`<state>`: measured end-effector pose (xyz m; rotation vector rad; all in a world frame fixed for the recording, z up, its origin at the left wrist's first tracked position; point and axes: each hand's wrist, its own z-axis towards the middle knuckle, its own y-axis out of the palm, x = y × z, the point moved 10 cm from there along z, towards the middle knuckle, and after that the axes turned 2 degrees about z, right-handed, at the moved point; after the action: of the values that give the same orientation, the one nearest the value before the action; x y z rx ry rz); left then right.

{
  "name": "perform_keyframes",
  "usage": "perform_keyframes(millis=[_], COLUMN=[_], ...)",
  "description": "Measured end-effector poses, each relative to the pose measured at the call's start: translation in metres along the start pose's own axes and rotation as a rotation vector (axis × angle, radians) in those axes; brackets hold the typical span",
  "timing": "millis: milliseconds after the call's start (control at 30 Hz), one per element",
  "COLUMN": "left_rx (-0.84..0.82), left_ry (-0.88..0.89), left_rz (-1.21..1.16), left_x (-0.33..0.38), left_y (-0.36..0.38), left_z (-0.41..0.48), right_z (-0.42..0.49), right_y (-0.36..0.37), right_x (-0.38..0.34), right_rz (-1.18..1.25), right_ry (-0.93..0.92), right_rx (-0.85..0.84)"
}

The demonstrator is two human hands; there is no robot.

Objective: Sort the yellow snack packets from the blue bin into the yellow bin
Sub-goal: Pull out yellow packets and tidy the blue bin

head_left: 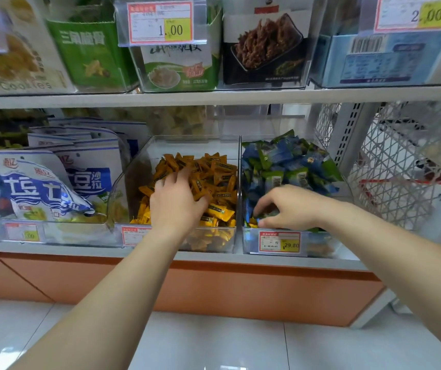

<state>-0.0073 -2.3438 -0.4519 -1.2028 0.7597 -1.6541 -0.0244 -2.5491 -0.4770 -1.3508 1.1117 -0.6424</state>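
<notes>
Two clear bins stand side by side on the lower shelf. The yellow bin [123, 182] is heaped with yellow snack packets [219, 177]. My left hand [176, 201] lies spread on top of that heap, fingers relaxed. The blue bin [320, 244] to its right is filled with blue and green packets [280, 158]. My right hand [288, 206] reaches down into that bin's front left corner. Its fingertips and thumb pinch a yellow snack packet [251, 222] lying low among the blue ones; most of that packet is hidden.
White and blue snack bags [53, 180] fill the bin to the left. Price tags [279, 242] hang on the bin fronts. The upper shelf [214, 98] carries boxed snacks close overhead. A white wire rack [401, 166] stands at the right. Below are an orange base panel and tiled floor.
</notes>
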Motion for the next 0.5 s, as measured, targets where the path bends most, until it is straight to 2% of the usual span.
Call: perform_keyframes(millis=[100, 200, 300, 400, 500], left_rx=[0.108, -0.076, -0.254, -0.264, -0.262], left_ry=[0.117, 0.212, 0.262, 0.309, 0.294], left_rz=[-0.114, -0.261, -0.194, -0.138, -0.168], left_x=[0.02, 0.04, 0.051, 0.055, 0.052], left_y=[-0.017, 0.002, 0.031, 0.039, 0.04], left_z=[-0.004, -0.013, -0.026, -0.03, -0.029], right_z=[-0.001, 0.002, 0.009, 0.014, 0.02], right_y=[-0.008, -0.014, -0.014, -0.02, -0.006], right_x=[0.005, 0.015, 0.016, 0.01, 0.014], right_rz=[-0.111, -0.223, -0.157, -0.052, -0.109], right_ry=[0.009, 0.065, 0.068, 0.055, 0.079], right_rx=[0.014, 0.022, 0.055, 0.201, 0.124])
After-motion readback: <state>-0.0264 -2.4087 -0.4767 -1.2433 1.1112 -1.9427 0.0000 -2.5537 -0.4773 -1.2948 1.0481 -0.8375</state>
